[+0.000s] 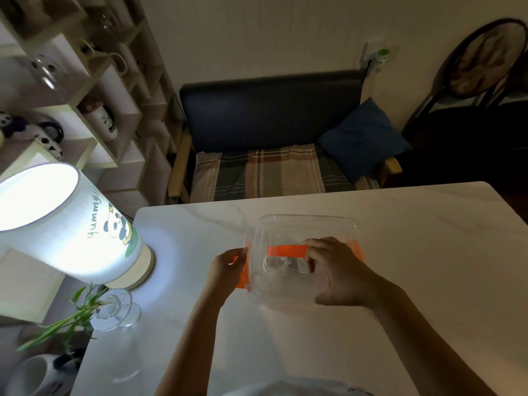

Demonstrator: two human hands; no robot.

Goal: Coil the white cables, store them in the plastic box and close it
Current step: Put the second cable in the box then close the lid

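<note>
The plastic box (300, 258) stands near the middle of the counter (428, 281), directly ahead of both hands and between them, so neither has to reach. Its long axis seems to run left to right across the view, though the clear walls blur its outline. An orange handle (287, 250) crosses the top along that same axis, and orange latches show at the left and right ends.

The left hand (227, 267) is at the box's left end, fingers curled and pinching the orange latch (242, 274) there. The right hand (335, 271) lies over the top right part of the lid, fingers bent around the right end of the handle, thumb spread below toward the near edge. Through the clear plastic a pale loop, probably the coiled white cable (275, 267), rests inside.

Judging by this, the coiling and storing look done, and the closing turns on the end latches: the left one is already under the left hand, while the right one sits just beyond the right hand.

Room is generous to the right and near side. To the left, a lit lamp (71, 224) and a glass vase (115, 308) stand near the counter's left edge, limiting any sideways swing.
</note>
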